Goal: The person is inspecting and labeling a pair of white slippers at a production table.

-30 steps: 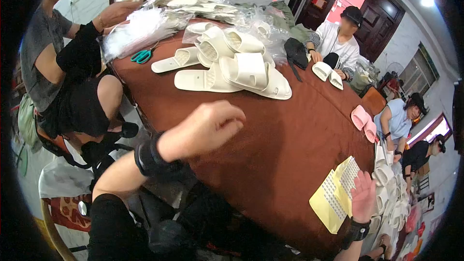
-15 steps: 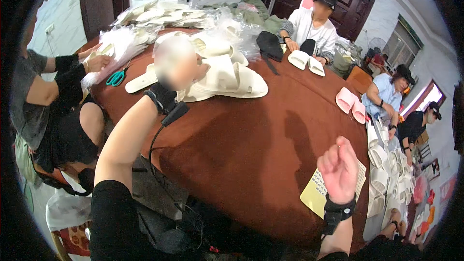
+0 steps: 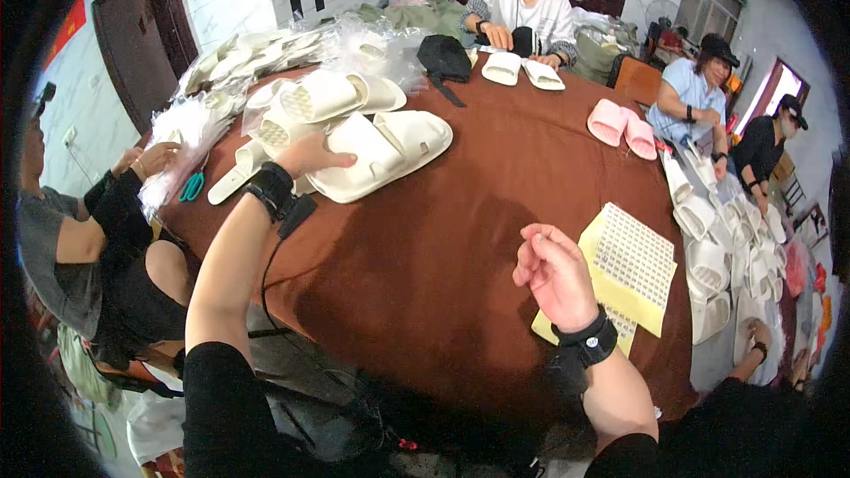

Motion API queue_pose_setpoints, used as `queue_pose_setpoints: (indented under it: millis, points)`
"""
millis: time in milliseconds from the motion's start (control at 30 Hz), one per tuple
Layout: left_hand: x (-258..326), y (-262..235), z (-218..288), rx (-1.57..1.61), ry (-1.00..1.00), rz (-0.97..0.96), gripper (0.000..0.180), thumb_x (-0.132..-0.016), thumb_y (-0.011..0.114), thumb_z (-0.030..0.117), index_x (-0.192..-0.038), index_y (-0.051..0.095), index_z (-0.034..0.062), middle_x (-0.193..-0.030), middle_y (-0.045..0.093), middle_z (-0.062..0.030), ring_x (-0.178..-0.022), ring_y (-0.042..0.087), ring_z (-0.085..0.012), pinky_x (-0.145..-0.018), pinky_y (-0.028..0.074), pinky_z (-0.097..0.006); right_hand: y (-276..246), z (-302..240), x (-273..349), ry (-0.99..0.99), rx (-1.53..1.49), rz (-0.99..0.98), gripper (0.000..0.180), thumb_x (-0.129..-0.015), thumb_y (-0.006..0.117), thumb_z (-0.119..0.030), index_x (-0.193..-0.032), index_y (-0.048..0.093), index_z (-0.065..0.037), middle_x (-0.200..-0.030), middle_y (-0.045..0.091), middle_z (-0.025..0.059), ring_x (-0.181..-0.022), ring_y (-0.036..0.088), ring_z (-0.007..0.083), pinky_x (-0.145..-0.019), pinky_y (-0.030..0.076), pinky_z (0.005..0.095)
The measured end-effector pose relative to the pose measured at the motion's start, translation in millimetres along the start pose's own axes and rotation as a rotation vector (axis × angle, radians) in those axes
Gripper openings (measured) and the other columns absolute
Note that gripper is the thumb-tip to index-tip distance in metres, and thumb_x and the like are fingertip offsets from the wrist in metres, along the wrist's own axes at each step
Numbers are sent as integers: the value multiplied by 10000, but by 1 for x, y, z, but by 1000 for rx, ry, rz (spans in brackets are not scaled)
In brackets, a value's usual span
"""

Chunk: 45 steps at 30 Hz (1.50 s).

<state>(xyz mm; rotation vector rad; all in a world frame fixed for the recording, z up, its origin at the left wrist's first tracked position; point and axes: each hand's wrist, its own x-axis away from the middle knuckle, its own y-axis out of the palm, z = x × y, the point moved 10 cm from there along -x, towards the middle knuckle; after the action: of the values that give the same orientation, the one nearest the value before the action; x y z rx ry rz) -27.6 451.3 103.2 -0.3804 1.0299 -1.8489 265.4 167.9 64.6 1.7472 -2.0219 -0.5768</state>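
Cream slippers (image 3: 407,142) lie piled on the brown desk (image 3: 505,155); the left hand (image 3: 305,158) touches them, its grip unclear, while the right hand (image 3: 560,274), empty, loosely curled, hovers near yellow sheets (image 3: 636,258).

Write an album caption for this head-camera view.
Left hand at the cream slippers, right hand loosely curled near yellow printed sheets, at a brown-covered table.
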Motion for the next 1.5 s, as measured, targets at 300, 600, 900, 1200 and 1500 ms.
queue_pose_setpoints:
  millis: [300,600,900,1200,1500]
  points:
    - [56,69,43,196,-202,-173,523,-749,750,363,-1043,598,-42,-789,617,-79,-580,548,-116,-448,420,-220,12,-12,6,-54,103,-77,175,-947,525,-140,-1031,602,-8,-784,609,45,-698,568,122,-610,453,255]
    - [87,93,89,1023,-195,-249,179,-870,641,138,-993,656,9,-826,654,-67,-582,533,-91,-508,408,-204,9,-15,5,-78,171,-55,181,-954,528,-141,-1080,581,-22,-842,627,43,-699,586,105,-577,459,230]
    - [165,62,130,1033,-210,-153,414,-847,548,157,-1199,557,-60,-1147,639,-159,-1046,628,-251,-917,492,-336,-16,-6,-3,-27,189,81,334,-907,590,-198,-1186,524,-26,-1029,608,65,-899,579,136,-676,484,273]
    - [200,62,118,1094,-317,-452,420,-735,574,-17,-1144,600,-110,-1012,685,-160,-890,670,-219,-830,515,-296,-23,-12,-11,-154,312,120,468,-925,596,-247,-1302,465,-2,-1112,600,75,-954,577,137,-775,478,278]
    - [114,42,116,321,-73,-460,289,-903,621,108,-1158,611,-28,-1049,668,-37,-947,595,-86,-852,480,-252,24,37,0,98,519,-425,408,-943,570,-205,-1276,491,18,-970,652,77,-873,597,103,-765,489,267]
